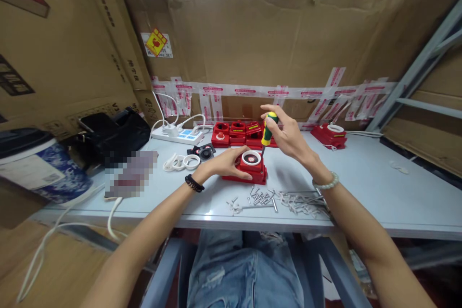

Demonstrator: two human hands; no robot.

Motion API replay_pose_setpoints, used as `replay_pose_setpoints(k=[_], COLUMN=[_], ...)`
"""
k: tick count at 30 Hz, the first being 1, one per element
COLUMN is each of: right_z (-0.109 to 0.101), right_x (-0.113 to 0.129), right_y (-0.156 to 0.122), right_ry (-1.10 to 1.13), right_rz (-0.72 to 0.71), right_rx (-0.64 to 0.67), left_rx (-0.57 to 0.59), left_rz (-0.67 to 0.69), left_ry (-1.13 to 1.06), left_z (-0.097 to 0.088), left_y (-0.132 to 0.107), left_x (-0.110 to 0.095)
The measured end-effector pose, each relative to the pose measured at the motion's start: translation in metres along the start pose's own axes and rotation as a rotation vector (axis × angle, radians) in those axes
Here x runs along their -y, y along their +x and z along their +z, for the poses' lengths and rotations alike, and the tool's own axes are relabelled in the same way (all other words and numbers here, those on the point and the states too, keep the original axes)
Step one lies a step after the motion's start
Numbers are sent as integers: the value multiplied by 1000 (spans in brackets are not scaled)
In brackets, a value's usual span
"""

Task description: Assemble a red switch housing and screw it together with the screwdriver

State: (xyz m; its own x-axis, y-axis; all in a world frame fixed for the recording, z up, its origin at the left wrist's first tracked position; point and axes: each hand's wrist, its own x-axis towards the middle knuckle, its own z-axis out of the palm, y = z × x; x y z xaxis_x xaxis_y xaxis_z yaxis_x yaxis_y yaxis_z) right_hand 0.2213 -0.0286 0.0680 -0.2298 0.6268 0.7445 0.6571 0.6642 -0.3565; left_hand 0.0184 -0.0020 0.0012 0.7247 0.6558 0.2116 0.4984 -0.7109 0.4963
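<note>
Partly hidden by hands (227,162) (288,135): screwdriver (267,136), red housing (257,172).

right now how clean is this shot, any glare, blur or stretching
In the head view, a small glare spot marks the front edge of the table; the head view looks stretched at the sides, the cup leaning; a pixelated patch in the head view covers a flat thing; the tip of the screwdriver is hard to make out in the head view.
</note>
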Motion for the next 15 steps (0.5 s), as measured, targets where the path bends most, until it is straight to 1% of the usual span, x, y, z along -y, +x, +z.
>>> replay_pose_setpoints(k=[1,2,5,6,7,9,11,12,13,15], right_z=[-1,-1,-3,-4,-6,-10,-13,-14,-15,-14], right_x=[-2,-3,-7,-9,-10,-13,-16,-16,-15,-13], right_y=[0,0,0,0,0,0,1,1,2,2], right_ry=[38,24,-207,-269,-285,-184,-24,20,17,-111], right_rz=[-10,-3,81,113,134,126,72,49,41,71], right_rx=[-8,-41,-159,-161,-129,-17,67,72,48,-41], left_rx=[-1,0,7,9,11,11,10,8,8,11], left_rz=[2,6,19,18,13,0,-10,-12,-13,-12], left_ry=[-1,-6,-18,-17,-14,-10,-8,-7,-8,-14], left_z=[0,0,0,0,0,0,0,0,-1,-1], left_y=[0,0,0,0,1,1,0,0,0,0], left_x=[0,0,0,0,0,0,0,0,0,-1])
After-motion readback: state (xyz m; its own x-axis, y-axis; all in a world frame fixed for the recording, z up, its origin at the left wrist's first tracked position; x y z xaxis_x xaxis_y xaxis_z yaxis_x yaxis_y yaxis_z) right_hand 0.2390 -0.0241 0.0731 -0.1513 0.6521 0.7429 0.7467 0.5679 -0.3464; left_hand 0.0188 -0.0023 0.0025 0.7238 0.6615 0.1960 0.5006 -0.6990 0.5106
